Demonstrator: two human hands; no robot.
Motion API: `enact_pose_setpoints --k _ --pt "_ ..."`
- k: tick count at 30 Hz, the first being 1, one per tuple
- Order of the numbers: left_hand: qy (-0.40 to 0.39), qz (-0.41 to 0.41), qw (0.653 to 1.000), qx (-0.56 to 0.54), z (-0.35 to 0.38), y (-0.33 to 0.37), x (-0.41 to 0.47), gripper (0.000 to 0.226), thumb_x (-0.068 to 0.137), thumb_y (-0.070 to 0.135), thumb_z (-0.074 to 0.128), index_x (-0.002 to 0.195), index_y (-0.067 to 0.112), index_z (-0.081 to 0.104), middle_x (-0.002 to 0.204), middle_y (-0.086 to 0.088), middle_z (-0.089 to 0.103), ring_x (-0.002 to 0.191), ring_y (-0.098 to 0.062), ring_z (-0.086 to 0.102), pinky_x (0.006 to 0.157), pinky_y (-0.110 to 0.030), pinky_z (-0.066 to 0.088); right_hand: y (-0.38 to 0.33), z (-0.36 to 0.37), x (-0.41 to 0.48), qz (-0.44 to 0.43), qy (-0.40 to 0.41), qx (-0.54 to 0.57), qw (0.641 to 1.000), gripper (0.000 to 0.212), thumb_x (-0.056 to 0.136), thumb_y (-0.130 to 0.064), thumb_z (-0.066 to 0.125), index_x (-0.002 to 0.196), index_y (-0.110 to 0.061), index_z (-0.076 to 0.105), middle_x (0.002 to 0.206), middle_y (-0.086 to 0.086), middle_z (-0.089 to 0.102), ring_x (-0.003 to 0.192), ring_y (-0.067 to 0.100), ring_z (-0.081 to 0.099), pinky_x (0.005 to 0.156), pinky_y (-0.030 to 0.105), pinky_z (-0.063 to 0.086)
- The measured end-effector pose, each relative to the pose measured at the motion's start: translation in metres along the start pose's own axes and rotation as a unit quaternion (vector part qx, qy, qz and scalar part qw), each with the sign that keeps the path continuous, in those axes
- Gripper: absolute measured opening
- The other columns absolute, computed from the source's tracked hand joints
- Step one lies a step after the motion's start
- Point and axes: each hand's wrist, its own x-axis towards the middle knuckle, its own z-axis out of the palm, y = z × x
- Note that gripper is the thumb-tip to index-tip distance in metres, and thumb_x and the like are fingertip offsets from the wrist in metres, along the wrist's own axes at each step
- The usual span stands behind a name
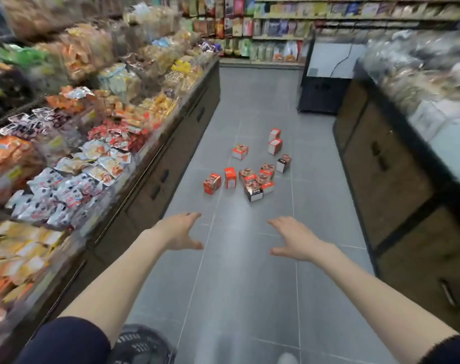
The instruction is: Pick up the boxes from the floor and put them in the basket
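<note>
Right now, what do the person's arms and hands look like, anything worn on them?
Both forearms are bare, with dark navy sleeves pushed up near the elbows at the bottom corners of the view. The left hand and the right hand wear no gloves. No watch, ring or bracelet shows, though the picture is slightly blurred, so something small could be missed.

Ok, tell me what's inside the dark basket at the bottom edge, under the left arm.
Nothing can be made out in the basket. Only part of its dark mesh shows; the left arm and sleeve cover the rest. The boxes lie on the floor ahead.
</note>
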Motion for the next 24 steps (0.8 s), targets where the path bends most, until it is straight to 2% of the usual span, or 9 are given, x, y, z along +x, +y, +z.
enact_pose_setpoints --k 7,13,20,24 --pt "0.001 0.038 0.998 0.050 -0.060 0.095 0.115 0.085 0.082 0.048 0.063 0.148 0.016 0.020 0.150 -0.006 0.031 0.135 -0.024 0.037 0.107 -0.036 0.036 0.118 -0.067 0.034 0.052 0.049 0.025 0.997 0.070 0.085 -0.038 0.060 0.142 -0.010 0.030 0.143 0.009 0.039 0.132 0.027 0.034 0.108 0.034 0.032" --pt "0.005 0.047 0.999 0.009 -0.091 0.139 0.192 0.084 0.080 0.049 0.065 0.146 0.016 0.024 0.148 -0.010 0.035 0.134 -0.025 0.037 0.107 -0.034 0.035 0.195 -0.109 0.063 0.073 0.068 0.035 0.994 0.071 0.086 -0.039 0.059 0.143 -0.012 0.029 0.144 0.008 0.038 0.133 0.027 0.033 0.108 0.033 0.030" --pt "0.035 0.055 0.995 -0.080 -0.117 0.157 0.263 0.080 0.079 0.049 0.066 0.142 0.013 0.031 0.142 -0.010 0.043 0.127 -0.026 0.043 0.103 -0.033 0.036 0.240 -0.138 0.115 0.086 0.080 0.074 0.990 0.072 0.086 -0.038 0.059 0.145 -0.014 0.026 0.149 0.005 0.034 0.137 0.024 0.030 0.110 0.032 0.028" --pt "0.045 0.091 0.990 -0.099 -0.128 0.159 0.314 0.087 0.080 0.049 0.066 0.148 0.016 0.022 0.152 -0.005 0.031 0.138 -0.021 0.031 0.112 -0.034 0.029 0.251 -0.151 0.163 0.095 0.081 0.100 0.987 0.071 0.085 -0.036 0.060 0.145 -0.013 0.028 0.148 0.006 0.034 0.137 0.024 0.030 0.111 0.033 0.028"
